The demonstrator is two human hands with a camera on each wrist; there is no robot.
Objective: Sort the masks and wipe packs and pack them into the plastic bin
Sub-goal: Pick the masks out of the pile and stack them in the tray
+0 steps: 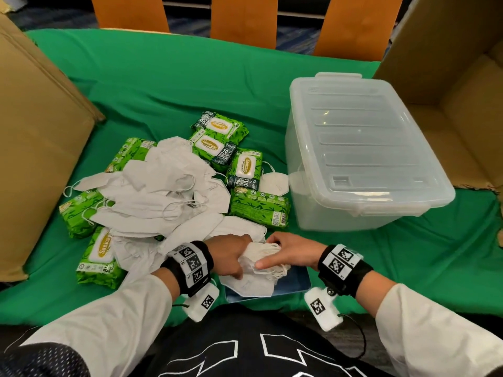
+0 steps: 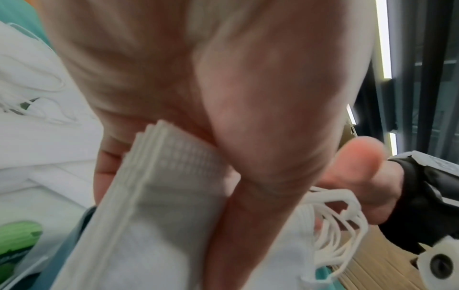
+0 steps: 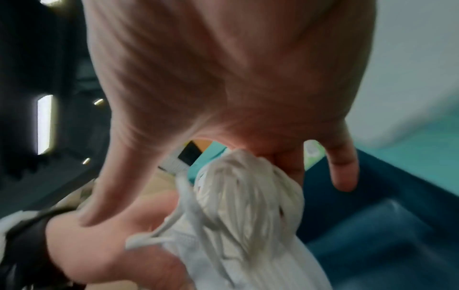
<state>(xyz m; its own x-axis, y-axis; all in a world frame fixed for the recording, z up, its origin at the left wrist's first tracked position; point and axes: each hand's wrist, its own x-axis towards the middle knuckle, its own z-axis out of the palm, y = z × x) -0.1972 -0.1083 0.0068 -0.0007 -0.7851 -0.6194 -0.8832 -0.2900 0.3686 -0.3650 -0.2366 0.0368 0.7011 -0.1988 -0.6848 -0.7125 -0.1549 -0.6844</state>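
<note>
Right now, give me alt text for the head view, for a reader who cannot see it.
The left hand and right hand together hold a stack of white masks over a green cloth. Beyond lie loose masks mixed with green wipe packs; a lidded clear plastic bin stands to the right.

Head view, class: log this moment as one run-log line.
left hand: grips mask stack | right hand: fingers on stack's ear loops | plastic bin: lid on | wipe packs: unsorted on table
</note>
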